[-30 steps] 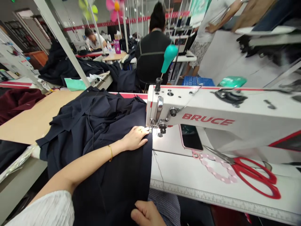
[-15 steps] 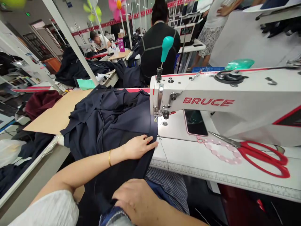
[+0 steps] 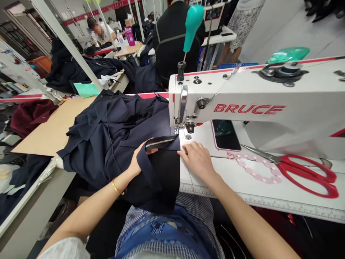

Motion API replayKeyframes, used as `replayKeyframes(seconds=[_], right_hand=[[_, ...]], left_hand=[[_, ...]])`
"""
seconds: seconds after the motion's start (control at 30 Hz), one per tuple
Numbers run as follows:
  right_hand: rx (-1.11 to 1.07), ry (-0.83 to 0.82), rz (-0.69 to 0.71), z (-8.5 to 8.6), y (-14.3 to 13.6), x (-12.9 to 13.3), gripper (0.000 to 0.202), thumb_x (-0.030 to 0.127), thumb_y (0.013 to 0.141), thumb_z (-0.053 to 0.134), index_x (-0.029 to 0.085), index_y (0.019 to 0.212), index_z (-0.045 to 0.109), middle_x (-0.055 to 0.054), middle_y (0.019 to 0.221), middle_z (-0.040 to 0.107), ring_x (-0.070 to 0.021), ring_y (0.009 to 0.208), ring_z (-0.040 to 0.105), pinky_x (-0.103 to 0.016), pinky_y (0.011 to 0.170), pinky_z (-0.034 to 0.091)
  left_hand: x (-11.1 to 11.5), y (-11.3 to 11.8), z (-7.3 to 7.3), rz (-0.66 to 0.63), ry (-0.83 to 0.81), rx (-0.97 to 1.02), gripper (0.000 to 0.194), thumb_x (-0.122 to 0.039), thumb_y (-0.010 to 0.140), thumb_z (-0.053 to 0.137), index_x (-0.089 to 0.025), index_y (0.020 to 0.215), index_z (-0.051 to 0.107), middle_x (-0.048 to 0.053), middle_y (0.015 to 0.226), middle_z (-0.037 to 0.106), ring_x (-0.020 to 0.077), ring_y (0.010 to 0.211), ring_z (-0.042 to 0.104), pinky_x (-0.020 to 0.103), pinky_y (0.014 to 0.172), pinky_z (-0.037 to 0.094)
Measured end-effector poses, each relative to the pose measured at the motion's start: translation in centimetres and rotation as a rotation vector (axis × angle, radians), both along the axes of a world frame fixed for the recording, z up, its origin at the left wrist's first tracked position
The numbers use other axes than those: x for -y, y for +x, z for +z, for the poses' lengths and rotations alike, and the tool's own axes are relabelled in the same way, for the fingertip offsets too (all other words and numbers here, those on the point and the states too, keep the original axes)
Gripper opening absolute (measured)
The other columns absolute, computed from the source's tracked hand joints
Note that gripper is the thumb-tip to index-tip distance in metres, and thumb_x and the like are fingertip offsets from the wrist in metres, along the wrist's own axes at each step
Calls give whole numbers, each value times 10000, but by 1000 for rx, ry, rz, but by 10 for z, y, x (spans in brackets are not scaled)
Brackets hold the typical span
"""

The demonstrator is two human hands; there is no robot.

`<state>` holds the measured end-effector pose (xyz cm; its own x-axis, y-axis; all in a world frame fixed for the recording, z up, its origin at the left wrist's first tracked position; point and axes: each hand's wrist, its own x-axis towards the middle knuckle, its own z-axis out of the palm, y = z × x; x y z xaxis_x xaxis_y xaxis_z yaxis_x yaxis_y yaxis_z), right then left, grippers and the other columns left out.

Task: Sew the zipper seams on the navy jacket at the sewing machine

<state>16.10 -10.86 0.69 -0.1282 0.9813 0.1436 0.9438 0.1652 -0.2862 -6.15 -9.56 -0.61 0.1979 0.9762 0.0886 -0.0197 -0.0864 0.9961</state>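
Observation:
Navy cloth (image 3: pixel 94 133) lies bunched to the left of the sewing machine (image 3: pixel 242 104), one edge running under its presser foot (image 3: pixel 176 131). My left hand (image 3: pixel 137 158) is closed around a folded-back strip of the cloth. A metal-toothed zipper (image 3: pixel 160 142) shows along that fold, from my fingers toward the foot. My right hand (image 3: pixel 198 160) rests on the white machine bed just below the needle area, thumb and fingers drawn together at the cloth's right edge. Its fingertips partly hide what they grip. Black fabric (image 3: pixel 164 180) hangs down between my hands.
Red-handled scissors (image 3: pixel 307 172), a pink beaded strap (image 3: pixel 258 167) and a phone (image 3: pixel 225 135) lie on the right of the bed. A teal-handled tool (image 3: pixel 193 27) stands upright on the machine head. Brown board (image 3: pixel 51 126) is at left; co-workers sit beyond.
My right hand has come up from my lap to the cloth's edge by the needle. My left hand has shifted left and lifted a fold, exposing the zipper. The view has tilted down.

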Motion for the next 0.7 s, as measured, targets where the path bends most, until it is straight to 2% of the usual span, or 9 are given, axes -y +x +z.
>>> replayKeyframes(seconds=[0.13, 0.27, 0.37, 0.5, 0.57, 0.7], right_hand=[[24, -53, 9, 3, -13, -13, 219, 391, 785, 569, 174, 794, 544, -57, 829, 563, -237, 861, 495, -306, 631, 317], [5, -64, -6, 2, -17, -14, 220, 386, 788, 567, 175, 745, 521, -51, 818, 568, -241, 865, 495, -306, 633, 308], [3, 30, 16, -5, -14, -8, 197, 349, 807, 557, 166, 877, 542, -78, 940, 579, -247, 929, 489, -338, 704, 330], [56, 163, 211, -17, -6, 12, 289, 280, 867, 466, 169, 1131, 496, -98, 1210, 499, -255, 1107, 407, -393, 872, 290], [85, 163, 255, -20, -4, 21, 330, 279, 882, 427, 158, 1186, 472, -96, 1251, 477, -261, 1121, 396, -406, 888, 282], [104, 154, 239, -22, -3, 29, 343, 280, 884, 417, 149, 1196, 474, -83, 1264, 475, -261, 1129, 398, -417, 898, 285]], left_hand=[[-1, 1, -2, 28, -19, 27, 438, -390, 735, 611, -111, 1063, 531, 103, 892, 645, 237, 862, 616, 391, 833, 474], [-1, 0, -2, 14, -14, 9, 406, -403, 737, 609, -105, 1007, 548, 121, 940, 638, 231, 860, 616, 377, 834, 468], [-1, -1, -2, 1, -6, 9, 379, -403, 756, 591, -106, 990, 560, 118, 951, 639, 227, 867, 614, 367, 838, 463], [-2, -1, -5, -19, 17, 27, 343, -369, 764, 596, -114, 991, 567, 105, 939, 645, 225, 865, 613, 360, 832, 466], [-2, -2, -7, -22, 18, 35, 310, -348, 783, 577, -119, 992, 570, 100, 940, 645, 219, 861, 615, 353, 827, 470], [-2, -2, -8, -29, 30, 43, 267, -315, 797, 565, -128, 987, 576, 90, 947, 642, 211, 867, 613, 345, 828, 472]])
